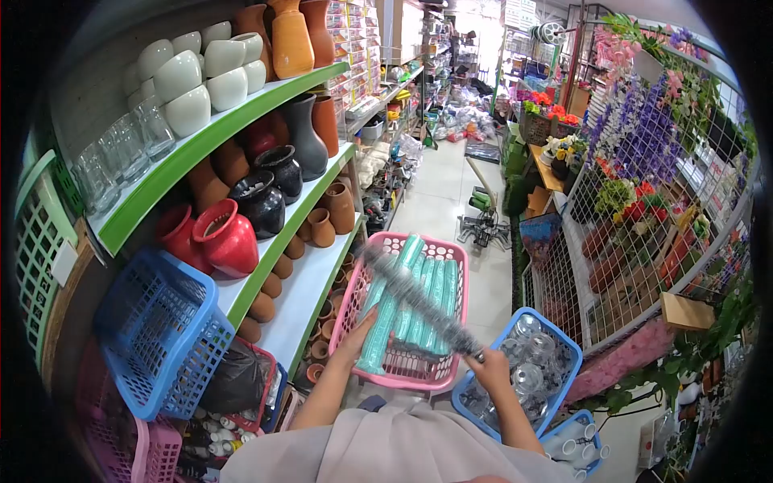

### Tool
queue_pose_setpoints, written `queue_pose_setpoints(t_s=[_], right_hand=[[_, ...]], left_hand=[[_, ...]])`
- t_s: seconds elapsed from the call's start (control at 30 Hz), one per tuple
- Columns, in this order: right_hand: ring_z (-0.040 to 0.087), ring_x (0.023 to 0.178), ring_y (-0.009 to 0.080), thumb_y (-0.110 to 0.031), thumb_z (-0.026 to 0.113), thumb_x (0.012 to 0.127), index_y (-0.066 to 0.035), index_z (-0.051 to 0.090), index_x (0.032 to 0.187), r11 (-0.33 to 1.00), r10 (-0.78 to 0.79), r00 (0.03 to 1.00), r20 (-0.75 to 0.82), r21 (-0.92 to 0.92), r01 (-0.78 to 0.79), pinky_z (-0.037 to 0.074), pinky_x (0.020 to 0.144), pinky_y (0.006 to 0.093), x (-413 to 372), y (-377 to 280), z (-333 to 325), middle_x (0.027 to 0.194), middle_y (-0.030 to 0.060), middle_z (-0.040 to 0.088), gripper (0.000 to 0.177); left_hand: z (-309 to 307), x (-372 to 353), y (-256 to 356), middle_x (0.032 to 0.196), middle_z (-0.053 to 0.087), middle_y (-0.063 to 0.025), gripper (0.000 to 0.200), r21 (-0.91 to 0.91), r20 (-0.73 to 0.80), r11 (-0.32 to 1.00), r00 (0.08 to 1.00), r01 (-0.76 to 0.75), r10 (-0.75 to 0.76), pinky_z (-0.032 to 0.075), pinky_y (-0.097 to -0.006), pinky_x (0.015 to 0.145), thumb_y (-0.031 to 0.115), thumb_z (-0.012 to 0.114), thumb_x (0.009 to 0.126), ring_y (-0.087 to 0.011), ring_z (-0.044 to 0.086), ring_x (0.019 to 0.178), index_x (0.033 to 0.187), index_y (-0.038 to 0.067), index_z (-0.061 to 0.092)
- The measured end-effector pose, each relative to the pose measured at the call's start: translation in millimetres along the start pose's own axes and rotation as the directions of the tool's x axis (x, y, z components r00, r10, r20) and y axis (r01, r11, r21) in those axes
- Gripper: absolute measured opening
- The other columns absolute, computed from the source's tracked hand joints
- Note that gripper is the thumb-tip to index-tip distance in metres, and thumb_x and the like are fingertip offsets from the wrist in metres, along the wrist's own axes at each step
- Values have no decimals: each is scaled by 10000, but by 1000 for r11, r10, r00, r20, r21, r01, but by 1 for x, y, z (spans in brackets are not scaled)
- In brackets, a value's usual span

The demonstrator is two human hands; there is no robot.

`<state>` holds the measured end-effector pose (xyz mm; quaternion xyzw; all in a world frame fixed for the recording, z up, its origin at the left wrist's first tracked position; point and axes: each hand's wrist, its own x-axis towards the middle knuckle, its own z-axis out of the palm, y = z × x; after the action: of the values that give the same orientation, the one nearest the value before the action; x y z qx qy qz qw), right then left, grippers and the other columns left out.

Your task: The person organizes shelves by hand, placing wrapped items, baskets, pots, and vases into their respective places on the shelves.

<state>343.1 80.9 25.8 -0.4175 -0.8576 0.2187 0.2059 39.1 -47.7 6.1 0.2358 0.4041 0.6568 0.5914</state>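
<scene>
My right hand [489,369] is closed around the dark handle end of a long grey duster [419,302], which slants up and left across a pink basket [456,302] and is smeared by motion. In the basket lie several long teal rolls in clear wrapping [435,298]. One long teal roll [380,334] lies tilted along the left side on top, its near end by the front rim. My left hand [354,340] grips this roll from the left; some of its fingers are hidden.
A blue basket of clear glassware [527,374] stands right of the pink one. Shelves at left carry white bowls [189,109], drinking glasses [121,157], red vases [225,233] and clay pots [322,229]. An empty blue basket [165,338] leans there. A wire rack with flowers [636,177] borders the aisle.
</scene>
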Motion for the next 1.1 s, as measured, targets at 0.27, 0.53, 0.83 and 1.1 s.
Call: queue_pose_setpoints(t_s=[0.27, 0.53, 0.83, 1.1], right_hand=[[631, 717, 338, -352, 754, 688, -86, 636, 846, 976, 182, 983, -2, 119, -181, 494, 625, 420, 2, 1, -2, 756, 127, 643, 331], [626, 684, 375, -354, 725, 728, -84, 662, 890, 988, 148, 988, -44, 42, -146, 493, 620, 458, 5, 16, -11, 707, 170, 639, 322], [628, 684, 356, -318, 742, 688, -112, 689, 874, 993, -94, 993, 67, -60, 98, 490, 613, 432, -6, 32, -21, 719, 162, 639, 282], [627, 648, 381, -352, 717, 747, -58, 664, 863, 915, -359, 925, 124, -149, 375, 493, 616, 470, -7, 33, -17, 658, 197, 621, 321]], left_hand=[[-6, -1, -20, 970, 632, -124, 484, -254, 17, 967, 1000, 8, -4, 548, -376, 676, 413, 385, 989, -248, 633, 787, 1276, 31, 465], [-6, 14, -34, 1016, 634, -166, 528, -42, -198, 999, 980, 23, -31, 549, -376, 748, 456, 438, 965, -248, 657, 796, 1280, 33, 463], [7, 20, -27, 1027, 577, -95, 540, -174, 115, 983, 992, 67, -47, 501, -369, 680, 492, 306, 984, -196, 529, 775, 1279, 66, 457], [-3, 10, -32, 1099, 621, -84, 532, 47, -101, 989, 986, 141, -135, 534, -331, 783, 458, 358, 990, -191, 636, 887, 1308, 42, 456]])
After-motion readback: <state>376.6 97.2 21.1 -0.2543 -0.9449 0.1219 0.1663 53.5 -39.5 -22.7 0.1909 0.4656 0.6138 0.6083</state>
